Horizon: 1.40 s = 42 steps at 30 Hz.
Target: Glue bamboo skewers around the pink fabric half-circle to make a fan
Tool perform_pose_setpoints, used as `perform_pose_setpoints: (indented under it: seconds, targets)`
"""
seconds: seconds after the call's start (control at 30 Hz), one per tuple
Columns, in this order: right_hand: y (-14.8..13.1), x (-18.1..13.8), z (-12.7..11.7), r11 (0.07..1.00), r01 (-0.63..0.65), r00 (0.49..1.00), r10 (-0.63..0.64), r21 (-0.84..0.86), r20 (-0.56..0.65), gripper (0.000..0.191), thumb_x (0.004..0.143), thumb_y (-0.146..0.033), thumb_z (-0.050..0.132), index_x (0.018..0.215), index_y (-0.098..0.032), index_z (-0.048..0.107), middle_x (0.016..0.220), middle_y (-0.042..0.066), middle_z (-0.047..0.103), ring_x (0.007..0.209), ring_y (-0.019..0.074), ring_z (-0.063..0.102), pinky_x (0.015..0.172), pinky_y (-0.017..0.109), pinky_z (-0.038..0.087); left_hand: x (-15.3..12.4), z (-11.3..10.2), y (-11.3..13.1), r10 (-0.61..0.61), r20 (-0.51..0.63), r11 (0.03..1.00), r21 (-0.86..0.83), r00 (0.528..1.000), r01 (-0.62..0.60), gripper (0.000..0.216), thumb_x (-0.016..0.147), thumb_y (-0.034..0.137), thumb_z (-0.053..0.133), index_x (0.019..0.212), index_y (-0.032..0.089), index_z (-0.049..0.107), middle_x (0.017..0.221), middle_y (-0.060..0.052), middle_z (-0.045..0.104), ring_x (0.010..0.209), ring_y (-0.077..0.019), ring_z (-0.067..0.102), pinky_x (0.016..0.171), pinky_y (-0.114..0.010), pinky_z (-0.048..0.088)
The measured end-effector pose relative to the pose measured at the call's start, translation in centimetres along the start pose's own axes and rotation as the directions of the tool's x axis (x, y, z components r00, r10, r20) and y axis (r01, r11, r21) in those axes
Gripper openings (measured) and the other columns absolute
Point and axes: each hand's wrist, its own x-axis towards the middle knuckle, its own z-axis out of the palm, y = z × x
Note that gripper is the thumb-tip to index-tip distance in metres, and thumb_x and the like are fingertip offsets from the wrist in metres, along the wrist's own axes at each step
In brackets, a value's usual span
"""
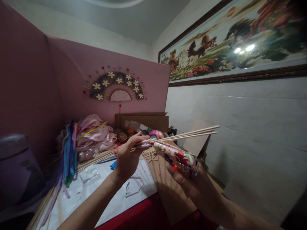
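Note:
In my left hand (129,156), closed at the centre, is a small bundle of thin wooden sticks (192,133) that points out to the right. Something pale pink is wrapped or gathered about the sticks at my fingertips. My right hand (192,182) grips a hot glue gun (176,156) with a colourful patterned body and a small red light. The gun's nozzle is close to the sticks beside my left fingers; whether it touches them I cannot tell. My right fingers are partly hidden behind the gun.
White paper (103,204) and brown cardboard (175,201) cover the table. Left are pipe cleaners (68,156), pink dotted cloth (96,134), long sticks and a lilac container (18,172). A decorated fan (121,84) hangs on the pink panel; a framed horse picture (235,44) hangs right.

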Motion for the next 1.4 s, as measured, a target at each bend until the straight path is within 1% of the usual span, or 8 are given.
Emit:
perform_pose_setpoints:
  seconds: [0.1, 0.23, 0.63, 0.83, 0.93, 1.03, 1.2, 1.4]
  targets:
    - [-0.27, 0.02, 0.11, 1.000, -0.026, 1.000, 0.026, 0.012, 0.009, 0.015, 0.088, -0.029, 0.051, 0.093, -0.025, 0.064, 0.086, 0.003, 0.067, 0.081, 0.0174, 0.062, 0.082, 0.031, 0.052, 0.02, -0.01, -0.09, 0.018, 0.008, 1.000, -0.005, 1.000, -0.018, 0.019, 0.077, 0.012, 0.066, 0.094, 0.021, 0.063, 0.096, -0.001, 0.072, 0.093, -0.0163, 0.067, 0.100, -0.038, 0.045]
    - [-0.65, -0.04, 0.14, 0.998, -0.054, 0.998, 0.054, 0.015, 0.027, 0.014, 0.088, -0.032, 0.050, 0.083, -0.024, 0.061, 0.078, 0.001, 0.065, 0.071, 0.0157, 0.060, 0.076, 0.029, 0.051, -0.01, -0.08, -0.08, 0.023, 0.014, 1.000, -0.002, 1.000, -0.023, 0.018, 0.078, 0.012, 0.065, 0.093, 0.020, 0.063, 0.097, -0.001, 0.072, 0.094, -0.0164, 0.066, 0.102, -0.040, 0.044]
    - [-0.02, -0.22, 0.31, 1.000, -0.017, 1.000, 0.017, 0.008, 0.006, 0.015, 0.089, -0.029, 0.049, 0.079, -0.023, 0.059, 0.075, 0.001, 0.065, 0.082, 0.0166, 0.062, 0.078, 0.029, 0.051, 0.12, -0.13, 0.08, 0.026, 0.007, 0.998, 0.050, 1.000, -0.026, 0.017, 0.078, 0.015, 0.065, 0.094, 0.020, 0.063, 0.096, -0.002, 0.072, 0.096, -0.0172, 0.066, 0.098, -0.037, 0.046]
    - [-0.39, -0.13, 0.30, 1.000, -0.004, 1.000, 0.004, 0.012, 0.009, 0.014, 0.088, -0.028, 0.051, 0.092, -0.023, 0.064, 0.084, 0.001, 0.068, 0.083, 0.0159, 0.062, 0.086, 0.032, 0.051, 0.13, -0.10, 0.15, 0.019, 0.004, 0.999, 0.045, 1.000, -0.020, 0.018, 0.078, 0.014, 0.065, 0.095, 0.020, 0.063, 0.095, -0.001, 0.072, 0.090, -0.0153, 0.067, 0.087, -0.030, 0.052]
    - [-0.24, -0.14, 0.26, 1.000, 0.008, 1.000, -0.008, 0.003, -0.014, 0.031, 0.088, -0.026, 0.053, 0.118, -0.025, 0.058, 0.106, 0.005, 0.067, 0.098, 0.0191, 0.062, 0.090, 0.035, 0.051, -0.04, -0.10, 0.00, -0.004, 0.002, 0.999, 0.035, 1.000, 0.004, 0.019, 0.078, 0.015, 0.065, 0.097, 0.021, 0.063, 0.095, -0.002, 0.072, 0.087, -0.0154, 0.068, 0.075, -0.026, 0.056]
    - [0.02, -0.16, 0.32, 1.000, 0.017, 0.999, -0.017, 0.002, -0.039, 0.042, 0.087, -0.026, 0.054, 0.129, -0.028, 0.050, 0.122, 0.006, 0.061, 0.111, 0.0212, 0.058, 0.093, 0.036, 0.050, -0.16, -0.09, -0.13, -0.015, 0.000, 0.999, 0.035, 1.000, 0.015, 0.018, 0.079, 0.016, 0.064, 0.097, 0.021, 0.064, 0.095, -0.002, 0.072, 0.085, -0.0154, 0.068, 0.071, -0.026, 0.056]
    - [-0.09, -0.01, 0.49, 1.000, 0.019, 0.999, -0.019, 0.015, -0.042, 0.036, 0.087, -0.026, 0.054, 0.123, -0.028, 0.055, 0.110, 0.004, 0.066, 0.101, 0.0195, 0.062, 0.094, 0.036, 0.050, -0.02, -0.05, 0.01, 0.009, 0.005, 0.999, 0.052, 1.000, -0.009, 0.016, 0.079, 0.017, 0.064, 0.095, 0.020, 0.063, 0.095, -0.002, 0.072, 0.090, -0.0166, 0.068, 0.087, -0.032, 0.053]
    - [-0.23, -0.14, 0.43, 0.998, -0.034, 0.999, 0.035, 0.045, -0.024, 0.020, 0.086, -0.030, 0.055, 0.103, -0.026, 0.065, 0.092, 0.003, 0.069, 0.091, 0.0191, 0.064, 0.092, 0.034, 0.050, -0.02, -0.04, -0.02, 0.008, 0.007, 0.998, 0.060, 1.000, -0.008, 0.017, 0.078, 0.016, 0.065, 0.094, 0.021, 0.064, 0.095, -0.001, 0.072, 0.091, -0.0162, 0.067, 0.096, -0.036, 0.048]
